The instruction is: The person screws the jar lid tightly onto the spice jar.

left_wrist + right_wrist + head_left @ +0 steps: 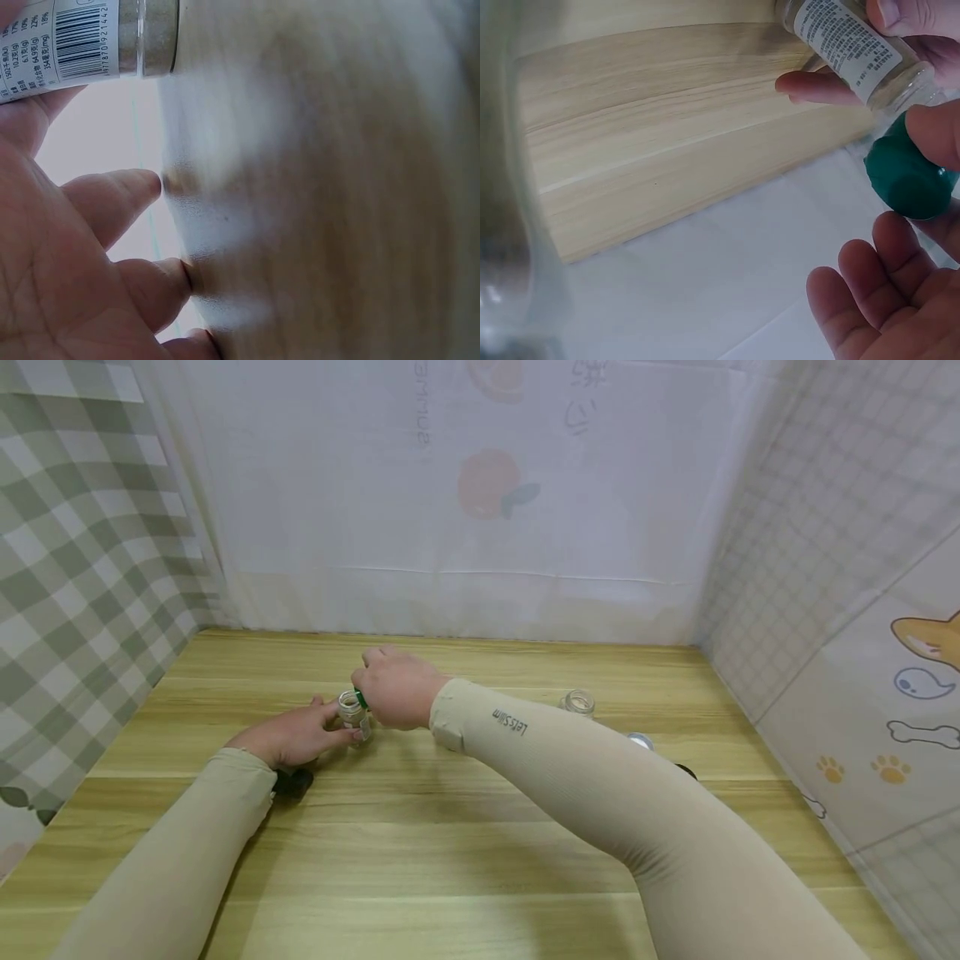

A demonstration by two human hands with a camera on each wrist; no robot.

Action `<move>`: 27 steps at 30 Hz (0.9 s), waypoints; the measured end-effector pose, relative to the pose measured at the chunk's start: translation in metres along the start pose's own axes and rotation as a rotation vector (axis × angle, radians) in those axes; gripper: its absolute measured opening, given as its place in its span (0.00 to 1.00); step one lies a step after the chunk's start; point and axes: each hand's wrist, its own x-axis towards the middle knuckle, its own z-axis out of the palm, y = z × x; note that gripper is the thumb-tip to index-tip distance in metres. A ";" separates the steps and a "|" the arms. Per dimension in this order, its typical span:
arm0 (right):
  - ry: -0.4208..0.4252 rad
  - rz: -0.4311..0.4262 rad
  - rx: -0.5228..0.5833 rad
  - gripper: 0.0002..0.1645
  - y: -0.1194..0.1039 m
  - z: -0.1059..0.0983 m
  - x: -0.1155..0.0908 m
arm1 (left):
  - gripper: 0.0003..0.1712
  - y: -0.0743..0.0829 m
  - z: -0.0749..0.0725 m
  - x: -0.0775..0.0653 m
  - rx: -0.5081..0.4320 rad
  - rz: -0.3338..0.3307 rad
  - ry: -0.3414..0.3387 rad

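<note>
Your left hand [296,735] pinches the labelled jar [356,720] between thumb and finger, its other fingers spread with tips against the counter [420,852]. Your right hand [402,687] pinches the green cap [911,176], remaining fingers loosely bent. The jar stands on the far left of the counter, its mouth uncovered; the rounded, shiny cap sits just beside the rim, though you cannot tell whether they touch. The jar is clear glass, its paper label barcoded; the counter is wood-grained. Farther right stands a clear glass jar [580,702]; your right sleeve [555,752] partly hides a dark round object [686,771].
</note>
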 end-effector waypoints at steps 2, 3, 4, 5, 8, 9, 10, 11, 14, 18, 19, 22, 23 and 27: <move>0.002 -0.003 0.000 0.21 -0.001 0.000 0.000 | 0.50 0.000 0.000 0.000 0.000 -0.001 -0.002; 0.002 -0.005 0.000 0.22 -0.001 0.000 0.000 | 0.50 0.000 0.000 0.000 0.000 0.001 -0.003; 0.003 -0.007 0.001 0.23 -0.001 0.000 0.000 | 0.50 0.001 0.000 0.000 -0.002 0.003 -0.004; 0.003 -0.008 0.001 0.23 -0.001 0.000 0.000 | 0.50 0.001 0.000 0.000 -0.004 0.006 -0.004; 0.007 -0.013 -0.004 0.25 -0.002 0.000 0.001 | 0.50 0.001 -0.001 -0.001 -0.013 0.018 -0.004; 0.008 -0.019 -0.012 0.25 -0.002 0.000 0.001 | 0.49 0.001 -0.001 -0.001 -0.015 0.022 -0.003; 0.008 -0.023 -0.014 0.25 -0.002 0.000 0.002 | 0.49 0.001 -0.001 -0.001 -0.020 0.023 -0.004; 0.008 -0.027 -0.016 0.24 -0.002 0.000 0.002 | 0.49 0.001 -0.001 -0.001 -0.023 0.025 -0.005; 0.009 -0.037 -0.013 0.22 -0.004 0.000 0.003 | 0.50 0.000 0.000 -0.002 -0.034 0.026 -0.008; 0.001 -0.034 0.014 0.21 -0.005 0.000 0.005 | 0.51 0.001 0.000 -0.002 -0.051 0.020 -0.016; -0.001 -0.032 0.018 0.21 -0.006 0.000 0.005 | 0.51 0.001 -0.001 -0.002 -0.052 0.017 -0.018; -0.007 -0.027 0.031 0.20 -0.006 -0.001 0.005 | 0.52 0.001 -0.001 -0.002 -0.043 0.011 -0.021; -0.008 -0.028 0.028 0.20 -0.007 -0.001 0.005 | 0.52 0.001 -0.001 -0.002 -0.038 0.009 -0.022; -0.012 -0.040 0.014 0.18 -0.008 -0.001 0.005 | 0.53 0.001 0.000 -0.001 -0.013 0.004 -0.022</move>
